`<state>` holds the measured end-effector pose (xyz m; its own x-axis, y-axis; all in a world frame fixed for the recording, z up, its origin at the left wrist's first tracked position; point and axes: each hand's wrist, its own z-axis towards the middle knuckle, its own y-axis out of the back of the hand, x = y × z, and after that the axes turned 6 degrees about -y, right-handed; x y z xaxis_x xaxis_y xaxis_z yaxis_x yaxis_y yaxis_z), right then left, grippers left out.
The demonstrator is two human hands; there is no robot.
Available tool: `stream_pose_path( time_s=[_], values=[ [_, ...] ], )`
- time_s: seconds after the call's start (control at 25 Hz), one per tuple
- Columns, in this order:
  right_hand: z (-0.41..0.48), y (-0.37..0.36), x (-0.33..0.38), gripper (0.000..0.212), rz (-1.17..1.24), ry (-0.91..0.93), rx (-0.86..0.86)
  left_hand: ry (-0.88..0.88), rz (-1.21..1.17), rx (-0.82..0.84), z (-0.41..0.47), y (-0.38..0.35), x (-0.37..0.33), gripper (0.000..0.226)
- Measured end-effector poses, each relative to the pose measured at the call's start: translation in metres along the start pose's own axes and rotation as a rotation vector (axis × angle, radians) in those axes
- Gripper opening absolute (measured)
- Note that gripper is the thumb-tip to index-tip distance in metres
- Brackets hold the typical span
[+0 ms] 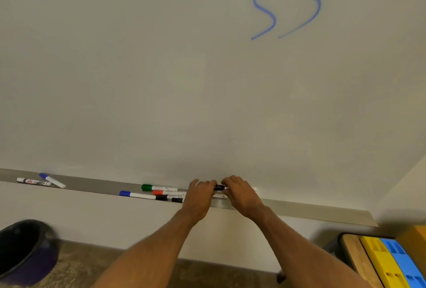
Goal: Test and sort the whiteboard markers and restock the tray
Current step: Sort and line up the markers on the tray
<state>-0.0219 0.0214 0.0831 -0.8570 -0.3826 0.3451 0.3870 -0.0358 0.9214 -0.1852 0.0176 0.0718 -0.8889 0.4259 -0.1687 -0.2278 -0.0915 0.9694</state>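
Note:
Both my hands meet over the grey marker tray (pixel 299 209) under the whiteboard (pixel 184 80). My left hand (pixel 200 197) and my right hand (pixel 239 195) together grip a marker with a dark cap (pixel 219 187); most of its body is hidden by my fingers. Left of my hands several markers lie in the tray: a green-capped one (pixel 159 188), a red-capped one (pixel 168 193), a blue-capped one (pixel 138 194) and a black-capped one (pixel 176 200). Far left lie a blue marker (pixel 52 180) and a red-labelled marker (pixel 33 181).
Two blue wavy test lines (pixel 288 4) mark the board's upper right. A dark round bin (pixel 25 250) stands on the floor at lower left. At lower right a table edge carries yellow (pixel 380 262) and blue (pixel 405 262) plastic trays.

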Motion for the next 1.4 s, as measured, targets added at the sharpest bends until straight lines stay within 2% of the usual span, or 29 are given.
stream_pose_path(
  time_s=[0.12, 0.24, 0.36, 0.48, 0.56, 0.68, 0.72, 0.8, 0.88, 0.96, 1.0, 1.08, 1.16, 1.24, 1.4],
  values=[
    [0.007, 0.012, 0.006, 0.024, -0.090, 0.050, 0.043, -0.055, 0.075, -0.015, 0.007, 0.020, 0.002, 0.016],
    [0.013, 0.022, 0.017, 0.024, -0.101, 0.079, 0.002, -0.105, 0.204, 0.001, 0.015, 0.038, 0.002, 0.025],
    [0.019, 0.037, 0.031, 0.024, -0.130, 0.104, -0.008, -0.123, 0.303, 0.026, 0.021, 0.057, 0.006, 0.024],
    [0.022, 0.053, 0.040, 0.029, -0.181, 0.093, -0.067, -0.189, 0.315, -0.019, 0.024, 0.078, 0.008, 0.021],
    [0.022, 0.062, 0.047, 0.042, -0.204, 0.065, -0.100, -0.209, 0.313, -0.049, 0.024, 0.087, 0.010, 0.023],
    [0.019, 0.073, 0.058, 0.089, -0.208, 0.051, -0.143, -0.255, 0.366, -0.068, 0.020, 0.098, 0.009, 0.023],
    [0.017, 0.076, 0.059, 0.095, -0.232, 0.043, -0.161, -0.259, 0.371, -0.059, 0.019, 0.102, 0.009, 0.024],
    [0.014, 0.082, 0.062, 0.087, -0.324, 0.005, -0.213, -0.274, 0.375, -0.071, 0.017, 0.109, 0.012, 0.024],
    [0.011, 0.089, 0.065, 0.078, -0.333, -0.037, -0.280, -0.316, 0.384, -0.186, 0.014, 0.121, 0.017, 0.017],
    [0.014, 0.101, 0.070, 0.062, -0.168, -0.117, -0.337, -0.365, 0.380, -0.324, 0.015, 0.130, 0.025, 0.027],
    [0.018, 0.111, 0.073, 0.047, -0.046, -0.154, -0.370, -0.372, 0.365, -0.386, 0.017, 0.139, 0.027, 0.029],
    [0.029, 0.133, 0.079, 0.018, 0.125, -0.149, -0.427, -0.385, 0.363, -0.568, 0.024, 0.162, 0.029, 0.022],
    [0.043, 0.159, 0.083, 0.030, 0.186, -0.089, -0.495, -0.366, 0.398, -0.755, 0.039, 0.192, 0.029, 0.021],
    [0.055, 0.190, 0.092, 0.039, 0.231, -0.027, -0.591, -0.326, 0.468, -0.867, 0.058, 0.229, 0.030, 0.032],
    [0.073, 0.249, 0.113, 0.023, 0.230, 0.063, -0.757, -0.337, 0.543, -0.977, 0.090, 0.309, 0.023, 0.047]
  ],
)
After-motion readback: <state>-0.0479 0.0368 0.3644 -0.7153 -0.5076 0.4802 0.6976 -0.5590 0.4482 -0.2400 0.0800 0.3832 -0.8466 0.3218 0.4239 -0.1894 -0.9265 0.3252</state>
